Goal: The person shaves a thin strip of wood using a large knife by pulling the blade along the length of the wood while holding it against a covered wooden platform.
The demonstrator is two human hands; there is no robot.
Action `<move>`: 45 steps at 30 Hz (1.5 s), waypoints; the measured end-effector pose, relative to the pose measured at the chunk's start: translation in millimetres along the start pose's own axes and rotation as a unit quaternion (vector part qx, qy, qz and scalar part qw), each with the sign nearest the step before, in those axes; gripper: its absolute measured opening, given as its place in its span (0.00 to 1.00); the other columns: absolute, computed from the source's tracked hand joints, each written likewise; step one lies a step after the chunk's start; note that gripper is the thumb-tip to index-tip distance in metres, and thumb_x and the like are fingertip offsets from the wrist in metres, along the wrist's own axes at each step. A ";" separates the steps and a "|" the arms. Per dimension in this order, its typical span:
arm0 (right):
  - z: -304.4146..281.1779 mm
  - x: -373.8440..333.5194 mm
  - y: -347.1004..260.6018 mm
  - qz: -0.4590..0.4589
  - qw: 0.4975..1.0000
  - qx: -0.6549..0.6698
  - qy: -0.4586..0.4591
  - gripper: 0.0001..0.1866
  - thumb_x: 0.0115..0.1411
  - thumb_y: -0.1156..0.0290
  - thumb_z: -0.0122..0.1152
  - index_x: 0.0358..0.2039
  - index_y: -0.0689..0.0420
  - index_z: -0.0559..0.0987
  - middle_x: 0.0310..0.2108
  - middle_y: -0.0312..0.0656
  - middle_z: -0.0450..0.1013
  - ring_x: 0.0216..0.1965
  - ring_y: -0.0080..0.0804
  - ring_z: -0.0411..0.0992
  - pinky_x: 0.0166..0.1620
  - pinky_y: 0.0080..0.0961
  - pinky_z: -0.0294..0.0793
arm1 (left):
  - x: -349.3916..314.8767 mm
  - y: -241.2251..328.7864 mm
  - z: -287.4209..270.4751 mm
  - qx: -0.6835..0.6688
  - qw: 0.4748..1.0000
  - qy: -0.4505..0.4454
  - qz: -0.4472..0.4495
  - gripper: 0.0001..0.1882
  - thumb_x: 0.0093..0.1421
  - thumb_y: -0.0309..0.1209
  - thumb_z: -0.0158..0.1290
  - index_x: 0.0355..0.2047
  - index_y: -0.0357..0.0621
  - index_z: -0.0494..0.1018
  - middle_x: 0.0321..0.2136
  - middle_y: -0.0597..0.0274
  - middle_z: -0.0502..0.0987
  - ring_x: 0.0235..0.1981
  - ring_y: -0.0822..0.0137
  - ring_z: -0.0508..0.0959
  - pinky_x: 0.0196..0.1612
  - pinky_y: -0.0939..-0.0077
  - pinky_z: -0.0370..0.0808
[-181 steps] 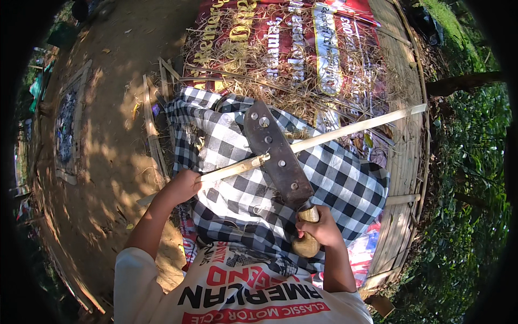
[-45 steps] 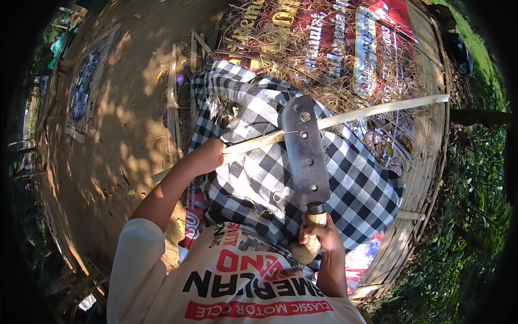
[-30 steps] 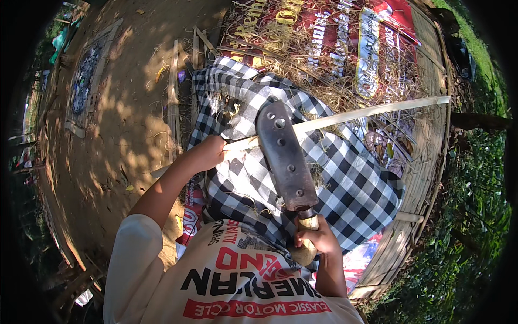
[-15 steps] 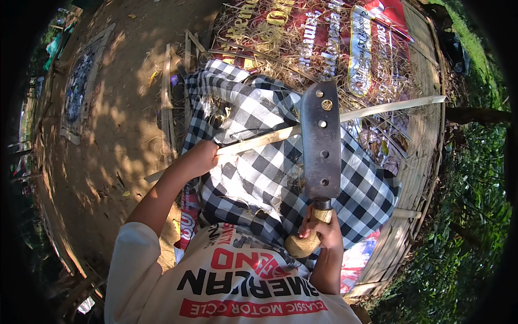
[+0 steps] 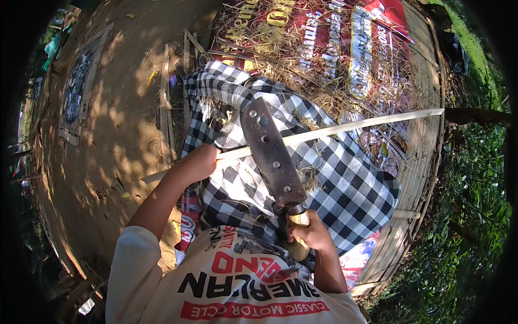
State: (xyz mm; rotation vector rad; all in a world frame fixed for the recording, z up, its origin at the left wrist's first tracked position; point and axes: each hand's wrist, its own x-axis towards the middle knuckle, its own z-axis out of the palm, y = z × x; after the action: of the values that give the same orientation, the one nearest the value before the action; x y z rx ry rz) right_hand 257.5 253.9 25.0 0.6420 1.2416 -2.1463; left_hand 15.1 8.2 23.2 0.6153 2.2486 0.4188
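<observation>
My left hand (image 5: 202,162) is closed round a long pale strip of split bamboo (image 5: 356,127), near its left end; a short end sticks out past my wrist. The strip runs to the right across my lap, over a black-and-white checked cloth (image 5: 350,200). In my right hand (image 5: 314,233) is the wooden handle of a broad cleaver-like knife (image 5: 274,156). Its dark blade has a row of holes and tilts up to the left, lying across the strip close to my left hand. Whether the edge bites into the strip cannot be made out.
Thin curled shavings (image 5: 280,54) lie over a printed red banner (image 5: 388,21) ahead. A bamboo platform edge (image 5: 426,108) runs along the right, with green plants beyond. Bare earth (image 5: 129,108) stretches to the left, with loose bamboo slats (image 5: 166,102) beside the cloth.
The knife has slid left along the strip toward my left hand, and its blade now leans left. My right hand has moved slightly left. The strip's far end is a little lower.
</observation>
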 end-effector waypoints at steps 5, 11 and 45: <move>3.0 -9.0 -18.8 -0.067 0.991 0.104 0.053 0.11 0.45 0.84 0.56 0.33 0.66 0.71 0.20 0.42 0.71 0.20 0.29 0.71 0.26 0.25 0.72 | 0.3 -1.9 0.3 -0.014 0.999 -0.036 -0.005 0.07 0.54 0.22 0.50 0.26 0.28 0.73 0.22 0.37 0.74 0.27 0.41 0.76 0.31 0.55 0.72; -7.6 -10.5 -16.6 -0.070 0.990 0.079 0.097 0.10 0.45 0.86 0.53 0.32 0.66 0.70 0.19 0.43 0.70 0.20 0.29 0.72 0.26 0.25 0.73 | 1.4 -21.0 4.1 -0.089 0.993 -0.080 0.001 0.09 0.57 0.27 0.52 0.27 0.30 0.73 0.20 0.39 0.73 0.21 0.44 0.73 0.25 0.59 0.68; -29.6 -17.7 -79.1 -0.228 0.871 -0.311 0.304 0.24 0.49 0.72 0.66 0.46 0.62 0.68 0.29 0.55 0.74 0.31 0.52 0.76 0.35 0.34 0.74 | -4.0 12.1 -0.1 -0.022 0.996 0.036 -0.083 0.19 0.58 0.39 0.51 0.23 0.31 0.74 0.18 0.39 0.72 0.25 0.39 0.75 0.27 0.57 0.70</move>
State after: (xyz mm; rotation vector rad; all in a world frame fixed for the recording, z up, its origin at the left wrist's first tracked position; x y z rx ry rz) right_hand 219.8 316.2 71.3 0.8127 2.5017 -1.7211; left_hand 21.0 16.1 31.2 0.3930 2.3308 0.4121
